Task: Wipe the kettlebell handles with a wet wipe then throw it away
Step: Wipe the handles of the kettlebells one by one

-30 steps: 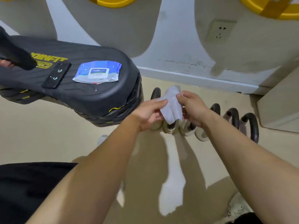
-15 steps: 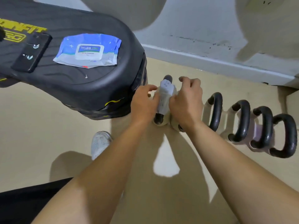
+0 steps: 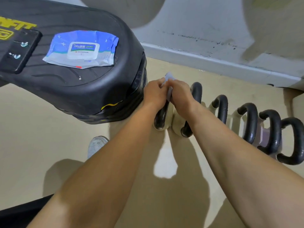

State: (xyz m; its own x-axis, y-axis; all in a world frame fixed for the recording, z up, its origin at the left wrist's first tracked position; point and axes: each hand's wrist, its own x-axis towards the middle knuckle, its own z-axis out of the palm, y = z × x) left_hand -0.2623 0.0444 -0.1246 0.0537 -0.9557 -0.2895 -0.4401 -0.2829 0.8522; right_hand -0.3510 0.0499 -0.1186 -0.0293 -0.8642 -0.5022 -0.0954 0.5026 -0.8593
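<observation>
wet wipe (image 3: pixel 169 83) wrapped over top of leftmost kettlebell handle (image 3: pixel 162 116); handle arch ran away from camera | left hand (image 3: pixel 154 94) and right hand (image 3: pixel 180 94) clamped on wipe | wipes pack (image 3: pixel 82 48) flat on black bench (image 3: pixel 92 89)

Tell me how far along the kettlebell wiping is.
Early stage. Done: a wet wipe is out of the pack lying on the black bench. In hand: both the left hand and right hand press the wipe around the first kettlebell handle. Left: the other handles in the row, which the hands are not on, then throwing the wipe away; no bin is in view.
</observation>
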